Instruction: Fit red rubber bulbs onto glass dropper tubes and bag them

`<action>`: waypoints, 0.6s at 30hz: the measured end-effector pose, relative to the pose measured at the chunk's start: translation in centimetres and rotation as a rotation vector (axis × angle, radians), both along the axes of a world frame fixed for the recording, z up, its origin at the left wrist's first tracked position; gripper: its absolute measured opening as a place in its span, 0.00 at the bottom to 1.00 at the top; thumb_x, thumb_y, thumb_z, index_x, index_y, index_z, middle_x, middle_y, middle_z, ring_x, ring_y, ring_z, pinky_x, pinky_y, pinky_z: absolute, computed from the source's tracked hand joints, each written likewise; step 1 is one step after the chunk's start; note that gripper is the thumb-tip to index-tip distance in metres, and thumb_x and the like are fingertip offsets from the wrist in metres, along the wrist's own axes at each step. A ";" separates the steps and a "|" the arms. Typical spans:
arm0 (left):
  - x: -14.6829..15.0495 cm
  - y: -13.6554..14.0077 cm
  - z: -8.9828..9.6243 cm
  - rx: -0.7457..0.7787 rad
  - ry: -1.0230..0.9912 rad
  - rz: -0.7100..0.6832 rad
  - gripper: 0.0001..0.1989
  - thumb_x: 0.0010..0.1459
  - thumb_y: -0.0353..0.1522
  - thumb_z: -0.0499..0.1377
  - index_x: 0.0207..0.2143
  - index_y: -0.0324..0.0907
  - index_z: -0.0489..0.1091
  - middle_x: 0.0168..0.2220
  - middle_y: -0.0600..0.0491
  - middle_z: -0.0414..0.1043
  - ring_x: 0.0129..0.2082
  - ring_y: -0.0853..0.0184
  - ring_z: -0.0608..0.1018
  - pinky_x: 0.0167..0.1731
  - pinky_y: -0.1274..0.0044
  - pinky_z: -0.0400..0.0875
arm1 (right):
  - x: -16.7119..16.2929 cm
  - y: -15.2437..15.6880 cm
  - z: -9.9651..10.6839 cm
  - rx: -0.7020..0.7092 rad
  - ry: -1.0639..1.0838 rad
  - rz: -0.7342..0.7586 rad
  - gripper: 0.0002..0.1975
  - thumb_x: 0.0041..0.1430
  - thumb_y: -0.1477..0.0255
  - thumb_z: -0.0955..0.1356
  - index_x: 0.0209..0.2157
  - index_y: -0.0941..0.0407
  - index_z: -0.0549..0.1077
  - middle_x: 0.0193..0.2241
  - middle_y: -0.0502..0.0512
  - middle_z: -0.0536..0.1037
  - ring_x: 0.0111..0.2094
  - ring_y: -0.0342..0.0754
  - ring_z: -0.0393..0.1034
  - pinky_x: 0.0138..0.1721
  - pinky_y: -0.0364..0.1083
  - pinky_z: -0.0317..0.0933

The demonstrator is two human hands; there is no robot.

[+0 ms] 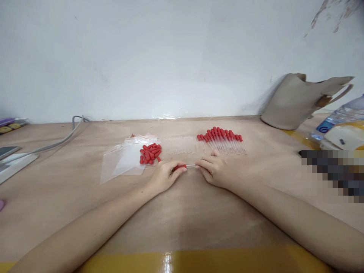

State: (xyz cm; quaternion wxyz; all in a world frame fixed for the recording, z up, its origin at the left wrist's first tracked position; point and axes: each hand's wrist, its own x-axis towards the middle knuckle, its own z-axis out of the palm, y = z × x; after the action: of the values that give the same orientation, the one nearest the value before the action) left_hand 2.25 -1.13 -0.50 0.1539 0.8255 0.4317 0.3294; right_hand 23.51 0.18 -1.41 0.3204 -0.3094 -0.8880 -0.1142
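Note:
Between finger and thumb, my left hand (166,175) grips a red rubber dropper bulb (180,167). A thin glass tube (191,165) runs from the bulb's mouth to my right hand (214,169), whose fingertips pinch its other end. Whether the tube sits inside the bulb I cannot tell. Beside my left hand lies a heap of loose red bulbs (150,153). Several bare glass tubes (180,145) lie in a row beyond both hands. Behind my right hand, glass droppers with red bulbs fitted (222,140) are laid side by side.
Clear plastic bags (122,161) lie under and left of the heap. A grey cable (61,141) crosses the table (182,223) at left. A beige bag (295,100) leans by the wall at right, near a plastic bottle (338,117). Yellow tape (216,259) runs along the front edge.

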 end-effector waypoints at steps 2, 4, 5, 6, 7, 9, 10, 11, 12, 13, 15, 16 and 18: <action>-0.1 0.0 0.3 0.028 0.002 0.008 0.09 0.55 0.34 0.57 0.36 0.41 0.73 0.30 0.53 0.76 0.25 0.70 0.75 0.27 0.79 0.69 | 0.0 0.1 -0.3 -0.020 0.042 0.022 0.10 0.61 0.72 0.59 0.34 0.57 0.71 0.25 0.52 0.73 0.27 0.43 0.64 0.33 0.46 0.52; -0.2 0.0 0.6 0.047 0.003 0.012 0.09 0.54 0.34 0.58 0.37 0.42 0.73 0.33 0.53 0.77 0.27 0.69 0.76 0.29 0.79 0.69 | 0.2 0.4 -0.6 -0.048 0.092 0.037 0.10 0.62 0.71 0.59 0.37 0.57 0.70 0.28 0.54 0.73 0.29 0.44 0.64 0.34 0.45 0.55; -0.3 0.1 0.7 0.051 0.004 0.012 0.10 0.54 0.34 0.58 0.38 0.42 0.73 0.33 0.52 0.77 0.28 0.68 0.76 0.30 0.78 0.69 | 0.2 0.5 -0.8 -0.060 0.105 0.041 0.10 0.62 0.71 0.59 0.37 0.56 0.69 0.29 0.54 0.73 0.30 0.44 0.64 0.35 0.45 0.56; -0.4 0.2 0.7 0.053 0.006 0.009 0.09 0.54 0.34 0.58 0.38 0.42 0.73 0.33 0.52 0.77 0.28 0.68 0.76 0.30 0.78 0.69 | 0.3 0.6 -0.9 -0.064 0.110 0.046 0.10 0.62 0.71 0.59 0.38 0.56 0.69 0.29 0.54 0.72 0.31 0.45 0.64 0.35 0.44 0.57; -0.5 0.2 0.7 0.051 0.010 0.006 0.09 0.54 0.34 0.58 0.37 0.42 0.73 0.33 0.52 0.77 0.28 0.68 0.76 0.30 0.78 0.69 | 0.3 0.7 -0.9 -0.065 0.107 0.052 0.10 0.62 0.71 0.58 0.37 0.56 0.69 0.29 0.54 0.72 0.31 0.45 0.64 0.35 0.44 0.57; -0.6 0.3 0.6 0.038 0.010 0.004 0.08 0.55 0.34 0.57 0.35 0.42 0.74 0.31 0.53 0.76 0.27 0.69 0.76 0.28 0.79 0.68 | 0.3 0.8 -1.0 -0.056 0.095 0.061 0.10 0.62 0.72 0.58 0.35 0.56 0.69 0.28 0.54 0.72 0.30 0.45 0.64 0.35 0.45 0.57; -0.6 0.3 0.5 0.028 0.005 0.006 0.08 0.55 0.34 0.57 0.35 0.42 0.74 0.29 0.54 0.76 0.26 0.69 0.75 0.27 0.79 0.68 | 0.2 0.7 -1.0 -0.044 0.097 0.062 0.10 0.61 0.72 0.58 0.34 0.56 0.69 0.27 0.54 0.72 0.29 0.45 0.63 0.35 0.45 0.57; -0.6 0.3 0.4 0.016 -0.002 0.011 0.08 0.55 0.34 0.57 0.34 0.42 0.74 0.28 0.54 0.76 0.25 0.70 0.75 0.26 0.79 0.68 | 0.1 0.7 -1.0 -0.031 0.102 0.063 0.10 0.61 0.73 0.58 0.33 0.57 0.69 0.26 0.53 0.71 0.28 0.45 0.63 0.35 0.45 0.56; -0.5 0.2 0.3 0.007 -0.013 0.015 0.08 0.55 0.34 0.57 0.34 0.41 0.74 0.28 0.54 0.76 0.24 0.70 0.75 0.26 0.80 0.68 | 0.0 0.7 -0.9 -0.017 0.107 0.067 0.10 0.61 0.73 0.58 0.33 0.57 0.69 0.26 0.53 0.71 0.28 0.44 0.62 0.34 0.45 0.56; -0.5 0.2 0.2 -0.003 -0.021 0.015 0.08 0.55 0.34 0.57 0.34 0.41 0.74 0.27 0.54 0.76 0.24 0.70 0.75 0.25 0.80 0.68 | 0.0 0.6 -0.9 -0.003 0.105 0.076 0.10 0.61 0.73 0.58 0.32 0.57 0.68 0.25 0.53 0.71 0.27 0.44 0.62 0.33 0.46 0.55; -0.5 0.1 -0.1 -0.014 -0.033 -0.006 0.08 0.55 0.34 0.57 0.34 0.41 0.74 0.26 0.54 0.75 0.24 0.70 0.75 0.25 0.80 0.68 | -0.2 0.5 -0.8 0.021 0.093 0.105 0.10 0.61 0.74 0.58 0.32 0.58 0.68 0.24 0.53 0.71 0.27 0.44 0.61 0.32 0.45 0.54; -0.5 0.1 -0.3 -0.015 -0.044 -0.022 0.08 0.55 0.34 0.57 0.34 0.41 0.74 0.25 0.54 0.75 0.23 0.70 0.75 0.25 0.80 0.68 | -0.2 0.4 -0.8 0.027 0.085 0.114 0.10 0.61 0.74 0.58 0.32 0.58 0.68 0.24 0.53 0.71 0.26 0.44 0.61 0.32 0.45 0.53; -0.5 0.2 -0.6 -0.019 -0.072 -0.051 0.09 0.55 0.35 0.57 0.35 0.41 0.74 0.25 0.54 0.75 0.23 0.70 0.75 0.25 0.79 0.69 | -0.3 0.4 -0.7 0.031 0.085 0.119 0.11 0.61 0.74 0.57 0.30 0.58 0.68 0.23 0.53 0.70 0.26 0.44 0.60 0.31 0.45 0.53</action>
State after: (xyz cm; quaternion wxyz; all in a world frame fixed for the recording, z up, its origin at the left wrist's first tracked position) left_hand 1.71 -0.93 -1.12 0.1853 0.8223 0.4079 0.3508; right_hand 23.23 0.54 -2.16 0.3690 -0.2555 -0.8885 -0.0954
